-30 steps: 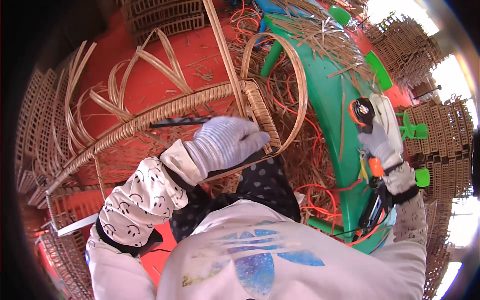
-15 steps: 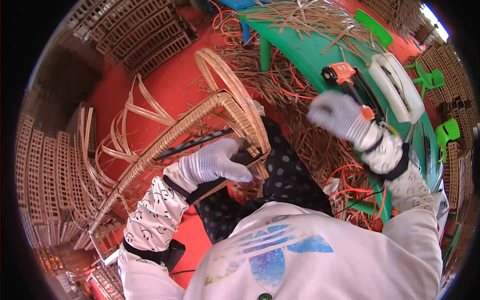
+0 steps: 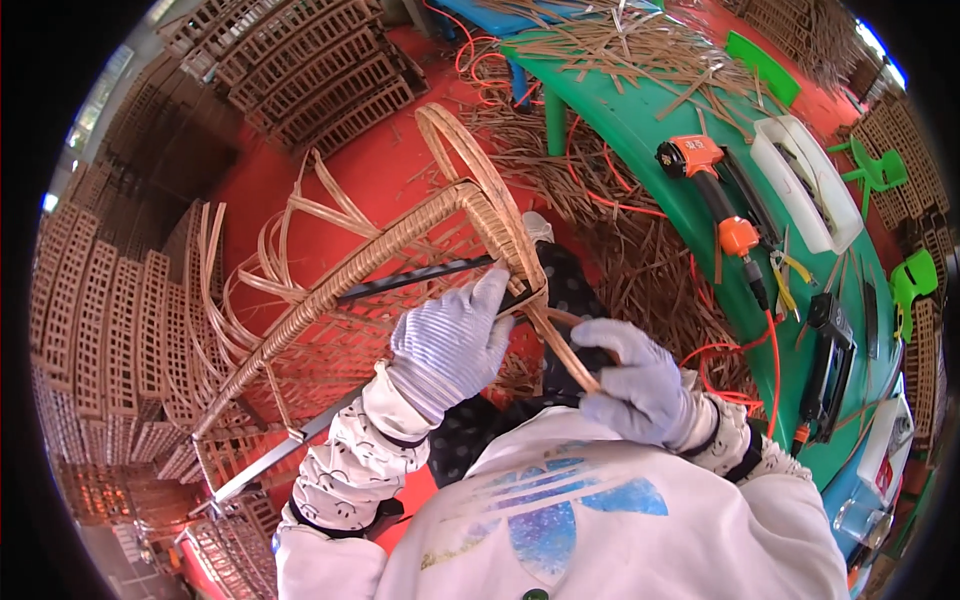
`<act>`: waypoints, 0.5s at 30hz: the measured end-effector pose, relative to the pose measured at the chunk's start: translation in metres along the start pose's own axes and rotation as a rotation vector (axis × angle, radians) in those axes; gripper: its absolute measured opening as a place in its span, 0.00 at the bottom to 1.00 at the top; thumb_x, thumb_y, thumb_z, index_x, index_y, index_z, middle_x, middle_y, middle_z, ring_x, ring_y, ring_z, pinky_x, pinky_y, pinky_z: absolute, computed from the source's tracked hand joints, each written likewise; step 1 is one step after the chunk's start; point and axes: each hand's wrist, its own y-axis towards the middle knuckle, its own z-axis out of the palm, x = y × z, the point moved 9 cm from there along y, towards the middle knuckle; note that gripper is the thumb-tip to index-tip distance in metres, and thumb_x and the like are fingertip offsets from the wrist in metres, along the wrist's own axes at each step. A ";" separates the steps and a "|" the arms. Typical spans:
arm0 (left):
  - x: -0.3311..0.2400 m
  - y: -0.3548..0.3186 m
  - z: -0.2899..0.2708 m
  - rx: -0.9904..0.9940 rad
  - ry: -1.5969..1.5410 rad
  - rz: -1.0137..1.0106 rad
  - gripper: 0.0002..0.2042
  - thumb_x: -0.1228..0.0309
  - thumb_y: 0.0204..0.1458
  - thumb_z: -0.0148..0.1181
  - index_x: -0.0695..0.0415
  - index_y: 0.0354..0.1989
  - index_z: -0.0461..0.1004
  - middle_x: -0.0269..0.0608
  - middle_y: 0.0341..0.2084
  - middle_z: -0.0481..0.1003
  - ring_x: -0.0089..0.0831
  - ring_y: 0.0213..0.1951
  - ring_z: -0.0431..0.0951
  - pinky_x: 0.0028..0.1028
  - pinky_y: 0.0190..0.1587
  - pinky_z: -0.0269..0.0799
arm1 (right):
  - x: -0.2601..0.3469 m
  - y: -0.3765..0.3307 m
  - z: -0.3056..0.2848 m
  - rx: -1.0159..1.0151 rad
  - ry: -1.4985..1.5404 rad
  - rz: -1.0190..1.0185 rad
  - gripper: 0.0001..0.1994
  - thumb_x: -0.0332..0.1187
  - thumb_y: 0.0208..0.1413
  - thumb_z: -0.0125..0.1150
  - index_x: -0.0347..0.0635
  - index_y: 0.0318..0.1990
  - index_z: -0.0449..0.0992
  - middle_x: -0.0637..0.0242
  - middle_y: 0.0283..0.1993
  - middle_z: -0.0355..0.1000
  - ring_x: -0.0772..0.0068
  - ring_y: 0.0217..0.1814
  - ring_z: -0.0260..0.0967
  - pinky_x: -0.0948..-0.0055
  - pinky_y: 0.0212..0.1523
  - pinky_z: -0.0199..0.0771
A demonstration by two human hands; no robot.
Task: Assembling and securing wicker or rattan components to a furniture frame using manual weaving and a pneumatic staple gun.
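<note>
Our left hand [image 3: 445, 340] is gloved and closed on the near corner of a cane-wrapped frame [image 3: 340, 270] at mid-picture, forefinger lying near the corner and thumb below it. Our right hand [image 3: 635, 385], a little lower and to the right, has its fingers curled onto a light-brown flat strip [image 3: 563, 350] that runs down from that corner; how the thumb bears on it we cannot tell.

To handle this well, we would judge, the left grip should stay firm so the corner cannot twist, while the right draws along the strip's own line — flat, even, without a kink. Too slack a pull could leave a gap at the corner; too sharp a one might split the cane.

Above the corner, a loop of strips [image 3: 475, 160] arches up, best kept from snagging. A black bar [image 3: 425, 275] crosses inside the frame, and loose strands [image 3: 265, 255] curl off its far side.

Further out, scraps [image 3: 650, 270] litter the floor right of centre. The green table [image 3: 620, 110] at upper right bears an orange-and-black air tool [image 3: 715, 195], yellow-handled pliers [image 3: 787, 285] and a white box [image 3: 830, 237]. Slatted brown panels [image 3: 300, 75] are stacked at upper left.
</note>
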 end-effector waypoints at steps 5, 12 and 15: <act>-0.008 0.003 -0.007 -0.120 -0.077 0.010 0.19 0.59 0.43 0.59 0.60 0.35 0.65 0.50 0.28 0.74 0.43 0.30 0.76 0.39 0.29 0.71 | 0.021 0.027 -0.004 0.092 0.507 0.021 0.11 0.36 0.50 0.59 0.36 0.29 0.73 0.47 0.52 0.62 0.51 0.50 0.65 0.60 0.48 0.65; -0.006 0.005 -0.009 -0.235 0.067 -0.097 0.25 0.44 0.42 0.56 0.57 0.30 0.68 0.47 0.17 0.72 0.44 0.21 0.74 0.38 0.21 0.69 | 0.004 0.020 0.019 0.035 0.796 0.399 0.15 0.39 0.57 0.49 0.35 0.35 0.75 0.63 0.33 0.70 0.76 0.33 0.66 0.76 0.37 0.65; -0.001 0.008 -0.004 -0.255 0.131 -0.108 0.23 0.46 0.42 0.56 0.57 0.26 0.66 0.45 0.14 0.71 0.42 0.19 0.74 0.36 0.19 0.69 | -0.015 -0.013 0.029 -0.099 0.815 0.680 0.18 0.44 0.58 0.48 0.36 0.29 0.74 0.70 0.25 0.70 0.84 0.27 0.63 0.82 0.30 0.64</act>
